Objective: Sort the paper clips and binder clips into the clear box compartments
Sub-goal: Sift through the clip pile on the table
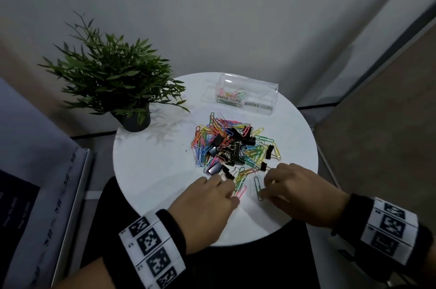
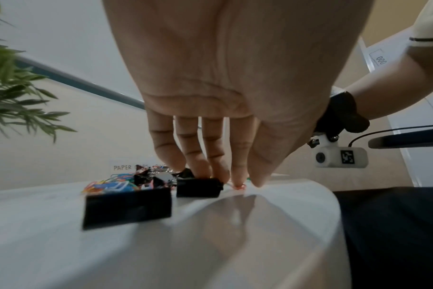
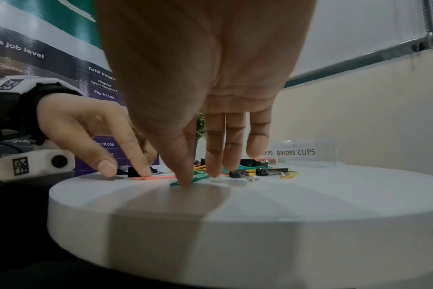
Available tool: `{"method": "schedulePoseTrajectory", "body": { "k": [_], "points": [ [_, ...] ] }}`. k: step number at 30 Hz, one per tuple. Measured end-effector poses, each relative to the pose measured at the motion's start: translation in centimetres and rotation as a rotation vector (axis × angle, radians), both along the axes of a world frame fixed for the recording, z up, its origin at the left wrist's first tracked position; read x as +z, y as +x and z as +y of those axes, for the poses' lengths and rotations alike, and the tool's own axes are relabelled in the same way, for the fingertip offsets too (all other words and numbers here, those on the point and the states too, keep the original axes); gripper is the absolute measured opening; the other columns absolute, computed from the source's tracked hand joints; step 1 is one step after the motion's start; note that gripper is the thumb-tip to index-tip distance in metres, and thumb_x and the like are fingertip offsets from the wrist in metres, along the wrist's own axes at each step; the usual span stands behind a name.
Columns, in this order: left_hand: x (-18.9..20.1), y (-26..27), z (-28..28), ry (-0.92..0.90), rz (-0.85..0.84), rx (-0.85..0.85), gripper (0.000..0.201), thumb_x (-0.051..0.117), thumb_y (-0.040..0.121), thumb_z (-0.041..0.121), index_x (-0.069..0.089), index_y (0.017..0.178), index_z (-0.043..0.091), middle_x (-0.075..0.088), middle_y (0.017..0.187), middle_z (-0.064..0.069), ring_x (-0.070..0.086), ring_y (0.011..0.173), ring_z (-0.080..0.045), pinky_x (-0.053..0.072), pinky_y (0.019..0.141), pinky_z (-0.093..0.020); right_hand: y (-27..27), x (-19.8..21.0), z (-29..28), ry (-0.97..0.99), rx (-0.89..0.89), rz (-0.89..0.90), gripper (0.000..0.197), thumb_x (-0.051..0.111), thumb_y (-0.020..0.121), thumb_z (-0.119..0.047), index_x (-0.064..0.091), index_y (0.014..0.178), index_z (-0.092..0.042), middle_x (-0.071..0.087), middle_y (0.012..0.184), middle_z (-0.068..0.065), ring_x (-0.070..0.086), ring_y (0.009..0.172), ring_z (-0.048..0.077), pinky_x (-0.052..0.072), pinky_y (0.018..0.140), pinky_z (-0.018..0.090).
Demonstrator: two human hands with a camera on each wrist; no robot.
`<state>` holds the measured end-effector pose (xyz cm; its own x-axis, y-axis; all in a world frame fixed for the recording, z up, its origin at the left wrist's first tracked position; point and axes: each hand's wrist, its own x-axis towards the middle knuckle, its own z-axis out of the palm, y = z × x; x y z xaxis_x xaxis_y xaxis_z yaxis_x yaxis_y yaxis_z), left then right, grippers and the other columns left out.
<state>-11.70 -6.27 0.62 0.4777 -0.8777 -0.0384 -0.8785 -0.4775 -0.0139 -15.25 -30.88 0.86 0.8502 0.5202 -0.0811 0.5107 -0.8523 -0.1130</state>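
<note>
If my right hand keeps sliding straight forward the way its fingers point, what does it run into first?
Probably the small black binder clip just beyond the right hand, then the mixed clip pile; depth is hard to judge.

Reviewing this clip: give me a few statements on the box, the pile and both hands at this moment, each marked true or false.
1. The clear box holds paper clips in its PAPER CLIPS side. True.
2. The BINDER CLIPS side is already full. False: it looks empty.
3. The right hand touches a green paper clip lying on the table. True.
4. The left hand is inside the box. False: its fingertips are down at the near edge of the pile.
5. The potted plant stands on the floor. False: on the table.
</note>
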Motion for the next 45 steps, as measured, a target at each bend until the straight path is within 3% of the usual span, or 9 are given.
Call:
{"method": "schedulePoseTrajectory", "body": {
  "k": [5,9,13,19,26,33,39,43,45],
  "points": [
    [-0.2,0.3,1.4,-0.071,0.039,0.016,0.010,0.058,0.072,0.031,0.067,0.074,0.032,0.057,0.073,0.012,0.056,0.067,-0.013,0.047,0.053,-0.023,0.1,0.0,0.3,0.023,-0.007,-0.015,0.007,0.063,0.081,-0.030,0.065,0.084,-0.036,0.059,0.095,-0.013,0.057,0.083,0.013,0.046,0.067,0.027],
    [-0.2,1.0,1.8,-0.095,0.042,0.035,0.023,0.043,0.077,0.035,0.062,0.065,0.029,0.055,0.069,0.011,0.055,0.066,-0.013,0.048,0.052,-0.026,0.3,0.0,0.5,0.009,0.017,-0.017,0.009,0.061,0.081,-0.030,0.063,0.087,-0.035,0.059,0.096,-0.012,0.057,0.084,0.014,0.046,0.067,0.029],
    [0.1,1.5,1.8,-0.098,0.055,0.045,0.016,0.050,0.073,0.036,0.058,0.061,0.029,0.054,0.064,0.011,0.057,0.064,-0.013,0.048,0.051,-0.025,0.5,0.0,0.4,-0.049,0.014,-0.054,0.014,0.056,0.082,-0.031,0.063,0.094,-0.033,0.059,0.088,-0.009,0.056,0.078,0.016,0.047,0.063,0.030],
    [0.4,1.3,1.0,-0.083,0.054,0.034,0.017,0.074,0.060,0.038,0.060,0.058,0.029,0.054,0.061,0.012,0.058,0.066,-0.009,0.046,0.047,-0.020,0.9,-0.2,0.4,-0.093,0.020,-0.109,0.020,0.046,0.089,-0.032,0.061,0.077,-0.028,0.055,0.080,-0.009,0.053,0.073,0.014,0.042,0.062,0.028],
    [0.4,1.3,1.6,-0.099,0.097,0.037,0.015,0.072,0.064,0.033,0.057,0.062,0.029,0.054,0.065,0.012,0.057,0.065,-0.011,0.047,0.047,-0.022,1.0,-0.4,0.7,-0.030,-0.007,-0.085,0.019,0.041,0.089,-0.029,0.049,0.072,-0.024,0.051,0.074,-0.008,0.047,0.066,0.014,0.040,0.060,0.026],
    [0.7,1.3,1.9,-0.085,0.151,0.080,0.006,0.063,0.067,0.027,0.060,0.063,0.029,0.054,0.064,0.011,0.058,0.063,-0.013,0.046,0.051,-0.023,0.7,-0.2,0.5,-0.029,-0.031,0.002,0.020,0.036,0.091,-0.032,0.047,0.076,-0.025,0.053,0.074,-0.008,0.046,0.066,0.015,0.034,0.062,0.024],
    [1.4,1.2,1.3,-0.051,0.272,0.209,0.017,0.044,0.087,0.020,0.061,0.091,0.023,0.059,0.096,0.003,0.053,0.097,-0.021,0.045,0.078,-0.035,0.6,-0.1,0.3,-0.054,-0.048,0.026,0.020,0.034,0.092,-0.033,0.047,0.078,-0.026,0.053,0.076,-0.009,0.046,0.068,0.015,0.033,0.064,0.023],
    [0.9,1.3,1.7,-0.107,0.265,0.151,0.011,0.051,0.083,0.021,0.061,0.083,0.024,0.060,0.084,0.005,0.059,0.085,-0.023,0.048,0.068,-0.034,0.5,0.2,0.3,-0.028,-0.061,0.033,0.022,0.033,0.093,-0.032,0.048,0.080,-0.025,0.055,0.076,-0.008,0.047,0.068,0.017,0.036,0.064,0.026],
    [0.8,1.3,1.8,-0.078,0.260,0.138,0.012,0.052,0.084,0.025,0.064,0.086,0.024,0.061,0.087,0.005,0.059,0.087,-0.023,0.049,0.070,-0.035,0.6,0.5,0.4,0.006,-0.079,0.066,0.017,0.035,0.094,-0.029,0.049,0.085,-0.023,0.057,0.080,-0.005,0.049,0.072,0.020,0.039,0.066,0.029]
  ]
}}
